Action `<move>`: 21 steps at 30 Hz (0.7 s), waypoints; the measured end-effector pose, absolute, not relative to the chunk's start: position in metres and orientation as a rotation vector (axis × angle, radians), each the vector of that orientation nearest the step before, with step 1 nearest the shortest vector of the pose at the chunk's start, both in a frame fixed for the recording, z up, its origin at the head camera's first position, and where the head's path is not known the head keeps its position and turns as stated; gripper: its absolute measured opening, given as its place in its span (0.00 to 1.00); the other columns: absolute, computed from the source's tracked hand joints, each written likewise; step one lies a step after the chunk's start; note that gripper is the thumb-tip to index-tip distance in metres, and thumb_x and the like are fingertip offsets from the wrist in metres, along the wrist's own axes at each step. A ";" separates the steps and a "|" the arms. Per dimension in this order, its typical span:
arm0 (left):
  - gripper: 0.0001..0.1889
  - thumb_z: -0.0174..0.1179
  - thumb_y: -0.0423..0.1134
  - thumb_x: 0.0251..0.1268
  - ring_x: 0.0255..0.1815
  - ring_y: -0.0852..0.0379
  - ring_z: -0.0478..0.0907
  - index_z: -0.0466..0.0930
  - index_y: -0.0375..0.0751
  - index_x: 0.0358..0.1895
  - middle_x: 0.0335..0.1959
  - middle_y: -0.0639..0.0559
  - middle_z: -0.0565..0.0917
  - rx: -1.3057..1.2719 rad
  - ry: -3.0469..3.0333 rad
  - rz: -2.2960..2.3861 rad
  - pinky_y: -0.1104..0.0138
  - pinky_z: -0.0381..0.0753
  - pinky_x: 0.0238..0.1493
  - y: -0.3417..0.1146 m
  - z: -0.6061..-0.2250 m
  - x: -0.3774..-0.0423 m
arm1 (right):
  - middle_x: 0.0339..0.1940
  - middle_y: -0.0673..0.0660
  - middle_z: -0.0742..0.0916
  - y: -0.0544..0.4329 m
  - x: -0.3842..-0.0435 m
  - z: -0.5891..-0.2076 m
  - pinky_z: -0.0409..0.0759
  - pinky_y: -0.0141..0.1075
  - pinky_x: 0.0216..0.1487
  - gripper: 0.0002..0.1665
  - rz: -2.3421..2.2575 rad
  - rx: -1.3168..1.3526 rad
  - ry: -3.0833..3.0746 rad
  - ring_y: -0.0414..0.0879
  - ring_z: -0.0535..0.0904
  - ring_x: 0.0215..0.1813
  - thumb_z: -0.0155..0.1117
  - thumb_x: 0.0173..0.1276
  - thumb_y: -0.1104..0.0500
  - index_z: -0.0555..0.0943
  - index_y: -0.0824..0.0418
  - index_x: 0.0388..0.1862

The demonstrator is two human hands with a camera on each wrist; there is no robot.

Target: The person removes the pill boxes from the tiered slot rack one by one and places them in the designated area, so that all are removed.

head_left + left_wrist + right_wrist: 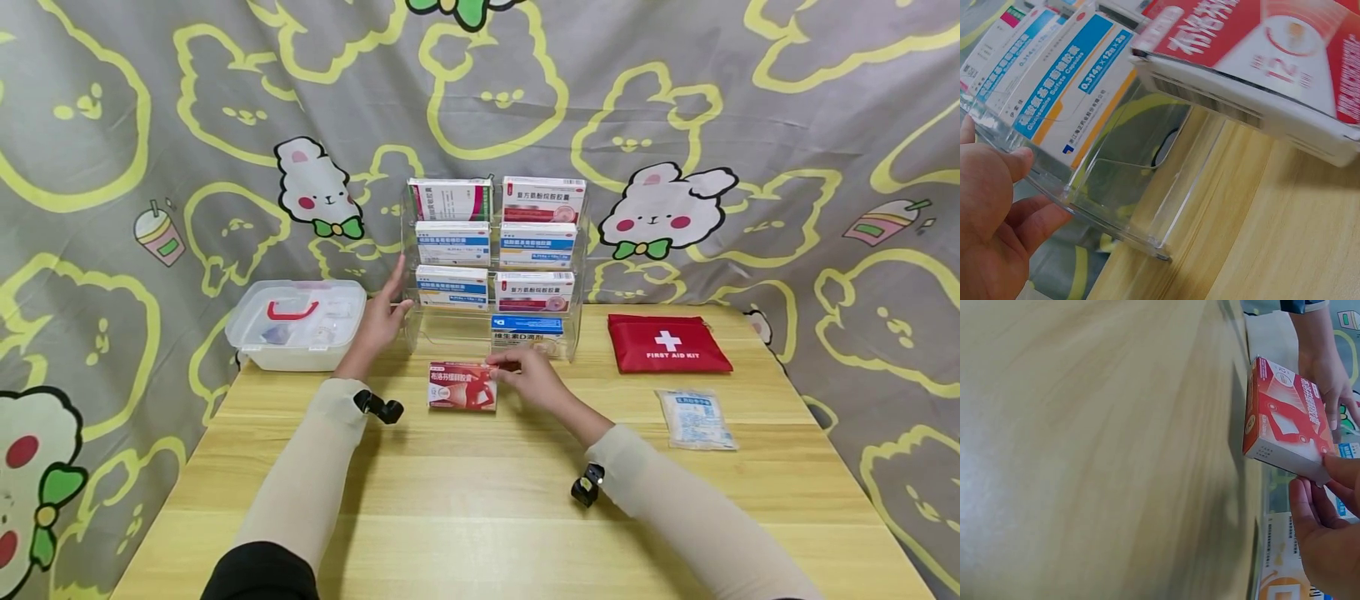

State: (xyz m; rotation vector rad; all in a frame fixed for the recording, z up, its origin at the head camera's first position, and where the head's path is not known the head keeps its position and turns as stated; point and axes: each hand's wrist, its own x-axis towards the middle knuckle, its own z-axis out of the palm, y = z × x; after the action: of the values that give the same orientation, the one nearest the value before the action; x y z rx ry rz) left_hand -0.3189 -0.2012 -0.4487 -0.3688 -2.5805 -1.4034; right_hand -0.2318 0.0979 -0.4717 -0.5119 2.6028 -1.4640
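Note:
A clear display rack (450, 330) stands on the table, with medicine boxes in its pockets. My left hand (384, 321) holds the rack's left side wall, with its fingertips at the clear edge in the left wrist view. My right hand (531, 377) pinches a red-and-white medicine box (461, 387) by its right end, between thumb and fingers. The box is held in front of the rack, its printed face turned up. Above it, the bottom left pocket holds no box; a blue-and-yellow box (527, 328) fills the bottom right one.
A white lidded case (296, 329) with a red handle stands left of the rack. To the right lie a red first aid pouch (667, 344) and a clear packet (696, 419). Patterned cloth (510, 108) hangs right behind the table (480, 500).

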 end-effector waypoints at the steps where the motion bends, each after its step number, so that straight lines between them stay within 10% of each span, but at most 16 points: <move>1: 0.47 0.55 0.29 0.78 0.78 0.41 0.64 0.40 0.76 0.83 0.81 0.45 0.62 -0.365 -2.581 -1.405 0.65 0.82 0.28 -0.201 -0.449 -0.319 | 0.54 0.57 0.88 0.098 -0.232 -0.473 0.84 0.41 0.53 0.13 -1.466 -0.505 2.598 0.50 0.82 0.53 0.69 0.72 0.63 0.89 0.59 0.53; 21: 0.46 0.55 0.30 0.79 0.78 0.42 0.65 0.39 0.77 0.83 0.81 0.46 0.61 -0.366 -2.600 -1.384 0.64 0.83 0.32 -0.202 -0.449 -0.319 | 0.40 0.55 0.90 0.096 -0.237 -0.495 0.83 0.35 0.42 0.13 -1.469 -0.460 2.494 0.46 0.85 0.40 0.65 0.76 0.61 0.88 0.64 0.53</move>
State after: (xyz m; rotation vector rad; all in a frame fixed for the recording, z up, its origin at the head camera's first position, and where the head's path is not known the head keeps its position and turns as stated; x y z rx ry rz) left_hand -0.3193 -0.2016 -0.4487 -0.3659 -2.5997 -1.3839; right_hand -0.2367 0.0959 -0.4951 -0.4597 2.4942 -1.4691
